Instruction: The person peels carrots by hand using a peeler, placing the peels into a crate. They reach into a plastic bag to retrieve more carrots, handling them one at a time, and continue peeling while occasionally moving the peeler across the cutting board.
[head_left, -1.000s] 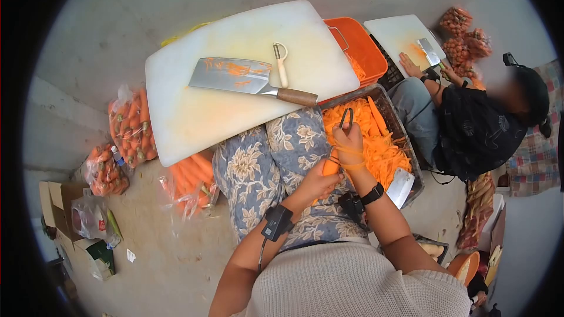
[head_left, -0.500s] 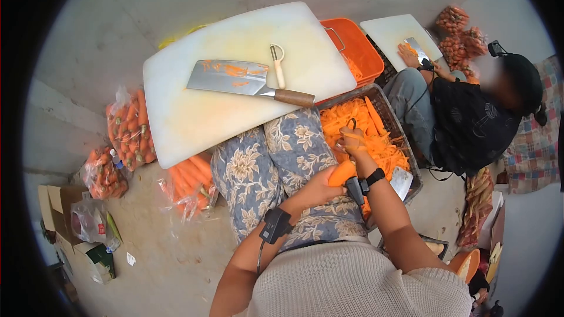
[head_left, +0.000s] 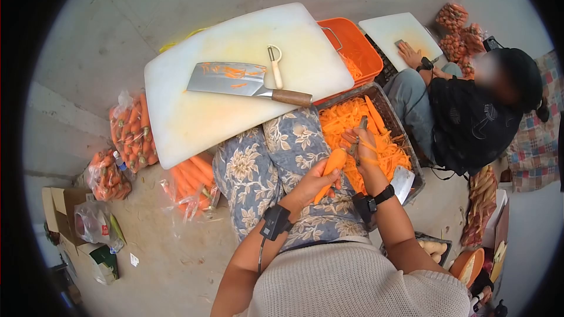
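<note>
My left hand point(head_left: 316, 181) is wrapped round an orange carrot point(head_left: 334, 162), which it holds over my lap at a tilt. Just to the right, my right hand point(head_left: 365, 148) grips a dark metal peeler point(head_left: 363, 122); part of the tool is hidden by the fingers. Thin orange peel hangs across that hand. Beneath it, a dark plastic crate point(head_left: 418, 170) holds a heap of carrot peelings point(head_left: 338, 118). A cleaver point(head_left: 229, 79) with shreds on its blade and a second peeler point(head_left: 276, 67) with a pale handle lie on the large white cutting board point(head_left: 176, 111).
An orange bucket point(head_left: 361, 38) stands behind the crate, and a metal blade point(head_left: 402, 183) rests at the crate's near corner. Bagged carrots point(head_left: 132, 132) sit to the left. At right, a co-worker point(head_left: 482, 111) sits by a smaller white board point(head_left: 393, 26).
The carrot now points up and away from me, with more of it showing. My right hand has shifted slightly right, off the carrot. The co-worker's hands have moved on their board.
</note>
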`<state>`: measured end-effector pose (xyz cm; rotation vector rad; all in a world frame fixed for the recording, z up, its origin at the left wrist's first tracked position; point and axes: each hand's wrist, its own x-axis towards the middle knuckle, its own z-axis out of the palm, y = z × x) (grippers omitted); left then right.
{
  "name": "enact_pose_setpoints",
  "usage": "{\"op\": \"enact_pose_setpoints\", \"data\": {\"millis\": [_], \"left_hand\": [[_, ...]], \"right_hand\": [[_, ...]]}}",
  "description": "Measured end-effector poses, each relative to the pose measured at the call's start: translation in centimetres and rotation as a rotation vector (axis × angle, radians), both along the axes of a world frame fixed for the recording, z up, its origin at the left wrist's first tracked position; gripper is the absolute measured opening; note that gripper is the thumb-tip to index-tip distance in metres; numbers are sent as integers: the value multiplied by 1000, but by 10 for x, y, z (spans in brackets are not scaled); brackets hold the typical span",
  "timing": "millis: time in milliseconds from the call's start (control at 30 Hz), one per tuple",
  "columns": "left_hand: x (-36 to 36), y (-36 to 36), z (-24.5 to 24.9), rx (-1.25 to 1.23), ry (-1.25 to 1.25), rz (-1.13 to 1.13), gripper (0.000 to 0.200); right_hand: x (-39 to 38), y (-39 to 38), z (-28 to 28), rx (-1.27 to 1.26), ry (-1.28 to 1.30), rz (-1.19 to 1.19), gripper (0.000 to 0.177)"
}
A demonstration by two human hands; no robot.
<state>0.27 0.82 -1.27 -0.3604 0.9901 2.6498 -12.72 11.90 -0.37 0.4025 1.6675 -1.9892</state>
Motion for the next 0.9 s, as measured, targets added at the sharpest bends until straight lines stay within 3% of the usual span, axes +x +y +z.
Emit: {"op": "enact_pose_setpoints", "data": {"millis": [100, 167, 300, 367, 400, 467, 667, 900], "left_hand": [[-1, -2, -1, -8, 53, -29, 36], [-2, -9, 1, 107, -49, -99, 40], [-1, -7, 10, 60, -54, -51, 43], [-2, -7, 12, -41, -84, -42, 45], [-2, -8, 13, -36, -90, -37, 45], [-5, -10, 15, -34, -121, -59, 47], [-7, -9, 15, -94, -144, -72, 49], [-6, -8, 14, -88, -125, -51, 47]], "right_hand": [[10, -16, 26, -2, 182, -5, 32], [16, -24, 36, 96, 400, 103, 30], [18, -35, 8, 119, 571, 129, 33], [17, -39, -17, 135, 604, 154, 26], [10, -36, -26, 138, 598, 161, 26], [-9, -26, -37, 31, 239, 487, 19], [-3, -36, -12, 186, 64, 304, 21], [-17, -24, -31, 93, -18, 403, 28]]}}
